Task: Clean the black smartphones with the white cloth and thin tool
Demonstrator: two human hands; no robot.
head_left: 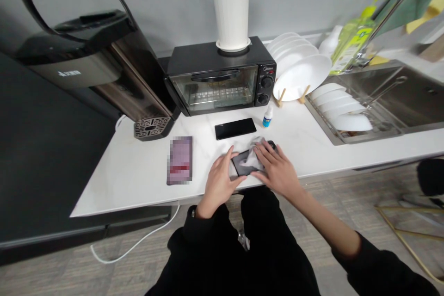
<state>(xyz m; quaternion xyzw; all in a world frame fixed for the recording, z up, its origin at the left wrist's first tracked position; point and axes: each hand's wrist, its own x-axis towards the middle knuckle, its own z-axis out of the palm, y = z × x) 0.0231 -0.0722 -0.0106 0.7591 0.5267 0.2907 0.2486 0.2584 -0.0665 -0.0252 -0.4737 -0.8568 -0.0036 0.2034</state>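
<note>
Head view: white counter (118, 180) beside steel sink (409, 101); left fingers (227, 159) gripping phone (240, 160), right fingers (268, 153) clasping cloth (254, 162)

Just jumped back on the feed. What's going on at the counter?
The left hand steadies the left end of a dark phone near the front edge of the white counter. The right hand presses a crumpled pale cloth onto it. A second, black phone lies flat just beyond, untouched, with a small bottle upright to its right. Off to the left lies a flat, pixelated item.
</note>
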